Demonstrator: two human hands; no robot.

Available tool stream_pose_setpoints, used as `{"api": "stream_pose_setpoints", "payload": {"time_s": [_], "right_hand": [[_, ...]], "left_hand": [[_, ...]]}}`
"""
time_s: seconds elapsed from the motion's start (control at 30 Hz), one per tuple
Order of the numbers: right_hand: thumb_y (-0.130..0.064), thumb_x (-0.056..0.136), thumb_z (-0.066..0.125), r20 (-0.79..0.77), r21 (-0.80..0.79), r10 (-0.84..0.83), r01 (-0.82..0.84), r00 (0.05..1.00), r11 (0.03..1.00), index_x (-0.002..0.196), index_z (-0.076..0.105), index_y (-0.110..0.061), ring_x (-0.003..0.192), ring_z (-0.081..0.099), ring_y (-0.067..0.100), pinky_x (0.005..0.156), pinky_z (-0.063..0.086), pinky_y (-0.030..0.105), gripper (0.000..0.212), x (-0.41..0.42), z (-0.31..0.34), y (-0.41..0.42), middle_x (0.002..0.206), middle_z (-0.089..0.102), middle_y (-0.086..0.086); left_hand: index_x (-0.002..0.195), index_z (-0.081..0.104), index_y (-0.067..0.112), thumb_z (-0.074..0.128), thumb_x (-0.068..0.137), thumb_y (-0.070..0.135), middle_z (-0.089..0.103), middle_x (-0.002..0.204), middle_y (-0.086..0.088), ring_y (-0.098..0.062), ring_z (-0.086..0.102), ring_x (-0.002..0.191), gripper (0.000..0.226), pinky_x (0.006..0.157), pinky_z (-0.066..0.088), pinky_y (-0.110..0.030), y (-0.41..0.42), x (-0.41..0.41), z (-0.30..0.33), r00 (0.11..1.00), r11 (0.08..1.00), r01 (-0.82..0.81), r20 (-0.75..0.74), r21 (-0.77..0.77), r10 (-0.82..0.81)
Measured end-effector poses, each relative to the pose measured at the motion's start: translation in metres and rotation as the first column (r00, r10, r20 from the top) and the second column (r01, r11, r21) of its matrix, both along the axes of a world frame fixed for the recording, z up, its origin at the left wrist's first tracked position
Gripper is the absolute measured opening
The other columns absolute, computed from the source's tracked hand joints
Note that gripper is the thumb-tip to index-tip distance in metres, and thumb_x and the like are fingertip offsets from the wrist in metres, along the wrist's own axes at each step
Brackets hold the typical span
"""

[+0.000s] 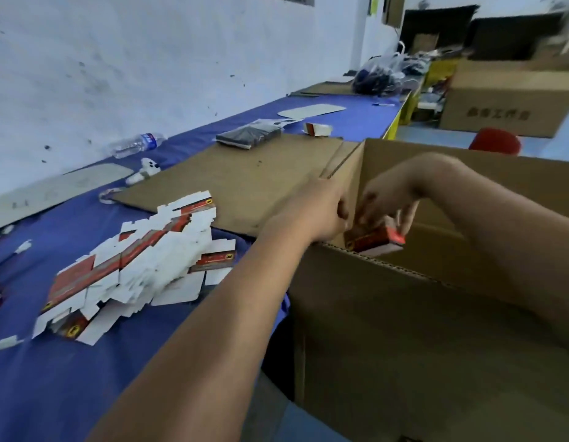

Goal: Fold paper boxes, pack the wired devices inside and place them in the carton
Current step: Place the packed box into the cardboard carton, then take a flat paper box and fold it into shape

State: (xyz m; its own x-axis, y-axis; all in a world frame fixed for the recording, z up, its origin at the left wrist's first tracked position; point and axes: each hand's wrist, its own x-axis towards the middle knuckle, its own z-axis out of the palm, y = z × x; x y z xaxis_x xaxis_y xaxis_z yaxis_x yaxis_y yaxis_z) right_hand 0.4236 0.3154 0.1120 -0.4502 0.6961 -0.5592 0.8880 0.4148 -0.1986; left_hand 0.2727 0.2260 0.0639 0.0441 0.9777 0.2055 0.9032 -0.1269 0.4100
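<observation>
Head camera view here, looking down at both arms reaching into the open corner of the big carton [404,314] on the right. The right hand [385,199] has its fingers pinched around a small red and white box [374,239], holding it from above at the far end, so the box hangs just below the fingertips and sits right inside the carton's near wall. Its long side runs roughly across the view, left to right, tilted down a bit toward the left. The left hand [321,212] is curled over the carton's upright corner edge, just beside the box on the left, thumb inside; looks like it's steadying the wall, not holding the box, though the blur makes that hard to swear by. So the drop is basically straight down from the right hand's grip, and the right hand is the one doing it. I'd guess the only snag is the box catching the wall. The pile of flat unfolded boxes [130,266] lies well off to the left of both hands on the blue table [85,378].
</observation>
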Motion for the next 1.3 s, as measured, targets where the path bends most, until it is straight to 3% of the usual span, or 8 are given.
{"api": "stream_pose_setpoints", "payload": {"time_s": [0.17,0.4,0.63,0.8,0.87,0.93,1.03,1.3], "right_hand": [[-0.020,0.106,0.049,0.031,-0.333,-0.038,0.046,0.999,0.942,0.127,0.062,-0.006,0.104,0.070,0.027,0.090,0.060,0.041,0.028,-0.028,-0.081,-0.008,0.123,0.070,0.017],[-0.024,0.104,0.056,0.060,-0.242,-0.071,0.084,0.996,0.967,0.097,0.059,-0.021,0.080,0.064,0.006,0.068,0.058,0.022,0.007,-0.037,-0.095,-0.022,0.092,0.067,-0.006],[-0.029,0.102,0.058,0.103,-0.032,-0.040,0.044,0.994,0.999,0.134,0.054,0.002,0.103,0.071,0.033,0.084,0.062,0.043,0.045,-0.052,-0.036,-0.040,0.127,0.065,0.019],[-0.013,0.094,0.057,-0.293,0.637,-0.001,0.196,0.956,0.745,0.095,0.067,-0.007,0.066,0.072,0.028,0.066,0.062,0.040,0.012,-0.068,0.029,-0.061,0.084,0.071,0.011],[-0.013,0.087,0.050,-0.591,0.741,0.211,0.420,0.779,0.523,0.088,0.066,-0.012,0.070,0.064,0.029,0.063,0.055,0.035,0.016,-0.101,0.028,-0.081,0.081,0.068,0.008],[-0.018,0.087,0.050,-0.717,0.691,0.434,0.473,0.545,0.547,0.083,0.064,-0.018,0.070,0.059,0.025,0.058,0.048,0.035,0.015,-0.145,0.016,-0.112,0.076,0.065,0.002],[-0.022,0.088,0.056,-0.690,0.653,0.510,0.139,0.514,0.744,0.085,0.071,-0.020,0.077,0.064,0.022,0.069,0.051,0.038,0.016,-0.224,-0.026,-0.148,0.080,0.071,-0.001],[-0.061,0.085,0.063,-0.124,0.568,0.766,-0.588,0.631,0.576,0.124,0.060,-0.028,0.128,0.050,0.025,0.115,0.026,0.059,0.051,-0.358,-0.123,-0.212,0.128,0.062,0.000]], "left_hand": [[0.091,0.074,0.022,0.077,0.086,0.017,0.069,0.092,-0.002,-0.016,0.063,0.078,0.008,0.075,0.056,-0.036,-0.001,0.013,-0.006,0.989,0.997,-0.076,-0.129,0.000,0.075],[0.081,0.075,0.024,0.075,0.084,0.019,0.070,0.089,0.000,-0.021,0.067,0.082,0.006,0.079,0.059,-0.037,-0.006,0.010,-0.008,0.989,0.992,-0.109,-0.096,0.056,0.114],[0.077,0.075,0.024,0.072,0.087,0.023,0.073,0.079,0.003,-0.018,0.067,0.079,0.011,0.075,0.055,-0.033,-0.017,-0.001,-0.007,0.969,0.938,-0.185,0.214,0.295,0.124],[0.075,0.071,0.021,0.071,0.088,0.015,0.070,0.076,0.009,-0.007,0.065,0.074,0.015,0.068,0.051,-0.023,-0.050,-0.032,-0.011,0.859,0.777,-0.408,0.490,0.479,0.148],[0.076,0.070,0.018,0.069,0.086,0.014,0.070,0.077,0.005,-0.012,0.065,0.076,0.012,0.072,0.052,-0.031,-0.067,-0.059,-0.024,0.838,0.757,-0.483,0.483,0.440,0.254],[0.077,0.070,0.014,0.068,0.086,0.013,0.070,0.079,0.000,-0.020,0.065,0.078,0.009,0.073,0.049,-0.033,-0.088,-0.091,-0.042,0.800,0.708,-0.574,0.464,0.410,0.379],[0.085,0.072,0.011,0.065,0.087,0.010,0.071,0.091,-0.007,-0.026,0.065,0.089,0.007,0.073,0.038,-0.027,-0.134,-0.143,-0.068,0.634,0.508,-0.773,0.494,0.380,0.595],[0.125,0.050,0.003,0.050,0.093,0.012,0.056,0.130,-0.026,-0.045,0.053,0.121,0.032,0.096,0.043,-0.045,-0.232,-0.264,-0.100,-0.119,-0.020,-0.988,0.674,-0.153,0.729]]}}
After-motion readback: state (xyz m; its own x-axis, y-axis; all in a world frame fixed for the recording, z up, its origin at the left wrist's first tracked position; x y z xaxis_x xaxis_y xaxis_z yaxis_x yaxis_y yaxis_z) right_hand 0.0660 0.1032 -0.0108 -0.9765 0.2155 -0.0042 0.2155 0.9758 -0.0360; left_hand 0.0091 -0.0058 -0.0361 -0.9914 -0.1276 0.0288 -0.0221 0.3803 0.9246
